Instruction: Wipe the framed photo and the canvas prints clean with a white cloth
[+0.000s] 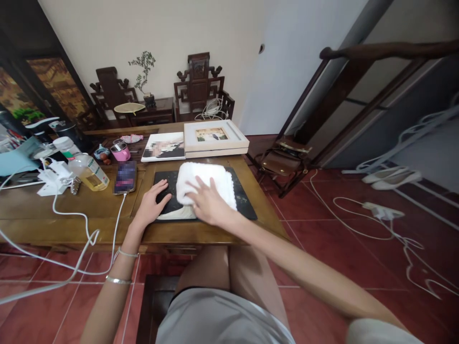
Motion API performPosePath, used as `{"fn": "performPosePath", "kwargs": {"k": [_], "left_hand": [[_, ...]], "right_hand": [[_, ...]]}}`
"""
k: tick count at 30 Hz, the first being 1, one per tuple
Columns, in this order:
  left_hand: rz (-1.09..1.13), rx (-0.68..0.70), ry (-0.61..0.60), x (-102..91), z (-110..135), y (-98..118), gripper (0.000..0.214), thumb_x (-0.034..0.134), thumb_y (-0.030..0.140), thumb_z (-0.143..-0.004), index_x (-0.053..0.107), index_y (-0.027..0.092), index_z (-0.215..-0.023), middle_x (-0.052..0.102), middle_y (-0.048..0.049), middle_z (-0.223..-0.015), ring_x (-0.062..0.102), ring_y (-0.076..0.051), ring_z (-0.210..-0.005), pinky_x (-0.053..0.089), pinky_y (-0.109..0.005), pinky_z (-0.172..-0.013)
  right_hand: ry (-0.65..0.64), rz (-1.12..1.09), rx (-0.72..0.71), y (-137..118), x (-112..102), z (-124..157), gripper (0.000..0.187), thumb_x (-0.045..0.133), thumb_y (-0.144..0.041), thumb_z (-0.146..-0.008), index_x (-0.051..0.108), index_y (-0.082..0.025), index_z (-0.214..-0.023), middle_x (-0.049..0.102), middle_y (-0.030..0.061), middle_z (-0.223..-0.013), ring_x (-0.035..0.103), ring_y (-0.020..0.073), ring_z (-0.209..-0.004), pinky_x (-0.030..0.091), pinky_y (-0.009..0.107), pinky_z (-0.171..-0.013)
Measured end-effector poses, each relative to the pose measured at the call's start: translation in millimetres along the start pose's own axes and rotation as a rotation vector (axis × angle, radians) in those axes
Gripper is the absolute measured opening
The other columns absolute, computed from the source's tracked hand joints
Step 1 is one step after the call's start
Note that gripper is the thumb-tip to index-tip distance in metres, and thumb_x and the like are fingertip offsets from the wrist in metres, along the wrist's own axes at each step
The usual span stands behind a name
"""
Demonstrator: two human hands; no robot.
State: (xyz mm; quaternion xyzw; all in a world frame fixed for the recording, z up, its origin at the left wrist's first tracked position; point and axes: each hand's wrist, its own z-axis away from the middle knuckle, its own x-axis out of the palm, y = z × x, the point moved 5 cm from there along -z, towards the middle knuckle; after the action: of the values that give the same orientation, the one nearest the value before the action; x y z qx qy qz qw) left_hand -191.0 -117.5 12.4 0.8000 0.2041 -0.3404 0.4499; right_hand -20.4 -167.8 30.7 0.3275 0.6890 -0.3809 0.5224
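Note:
A folded white fluffy towel point(224, 188) lies on a flat dark panel point(245, 200) near the table's front edge. My right hand point(208, 200) rests on top of the towel, its fingers spread and pressing into the pile. Beside the towel, my left hand point(154, 203) lies with outstretched fingers on the panel's left edge. A pale patch of the panel's picture shows below the towel, while the towel hides the panel's middle.
Behind the panel lie a photo print point(165, 145) and a framed picture in a box point(217, 138). To the left are a phone point(125, 177) on a white cable, a bottle of yellowish liquid point(89, 172), a pink mug point(121, 152) and a power strip point(55, 179). A brown bag point(281, 162) stands right.

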Motion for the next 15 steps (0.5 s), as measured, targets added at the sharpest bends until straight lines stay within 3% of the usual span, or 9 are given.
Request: {"fn": "performPosePath", "kwargs": {"k": [4, 7, 11, 15], "left_hand": [[0.003, 0.006, -0.012, 0.1, 0, 1, 0.041, 0.051, 0.038, -0.088, 0.061, 0.015, -0.121, 0.054, -0.0119, -0.136, 0.046, -0.024, -0.130, 0.033, -0.042, -0.112], [0.004, 0.027, -0.035, 0.3, 0, 1, 0.041, 0.048, 0.036, -0.089, 0.060, 0.015, -0.123, 0.053, -0.0116, -0.137, 0.045, -0.023, -0.131, 0.032, -0.043, -0.113], [-0.012, 0.036, -0.055, 0.9, 1, -1, 0.042, 0.047, 0.039, -0.090, 0.059, 0.016, -0.124, 0.050, -0.0113, -0.140, 0.043, -0.023, -0.133, 0.030, -0.043, -0.113], [-0.013, 0.034, -0.044, 0.8, 1, -3, 0.043, 0.049, 0.041, -0.090, 0.060, 0.015, -0.123, 0.050, -0.0115, -0.140, 0.043, -0.023, -0.132, 0.029, -0.043, -0.114]], "right_hand": [[-0.073, -0.060, -0.154, -45, 6, 56, 0.040, 0.055, -0.016, -0.073, 0.065, -0.019, -0.112, 0.030, 0.0119, -0.152, 0.010, 0.0414, -0.141, 0.006, 0.071, -0.106], [-0.089, -0.124, -0.272, -48, 5, 67, 0.039, 0.054, -0.016, -0.071, 0.066, -0.021, -0.108, 0.030, 0.0086, -0.153, 0.008, 0.0373, -0.142, 0.004, 0.069, -0.107], [-0.051, -0.147, -0.259, -6, -1, 31, 0.045, 0.048, -0.013, -0.074, 0.063, -0.019, -0.116, 0.040, 0.0095, -0.147, 0.018, 0.0288, -0.142, 0.010, 0.062, -0.110], [-0.017, -0.057, 0.015, 57, -4, -29, 0.048, 0.042, -0.015, -0.082, 0.055, -0.016, -0.128, 0.047, 0.0159, -0.141, 0.026, 0.0300, -0.139, 0.016, 0.061, -0.108]]}}
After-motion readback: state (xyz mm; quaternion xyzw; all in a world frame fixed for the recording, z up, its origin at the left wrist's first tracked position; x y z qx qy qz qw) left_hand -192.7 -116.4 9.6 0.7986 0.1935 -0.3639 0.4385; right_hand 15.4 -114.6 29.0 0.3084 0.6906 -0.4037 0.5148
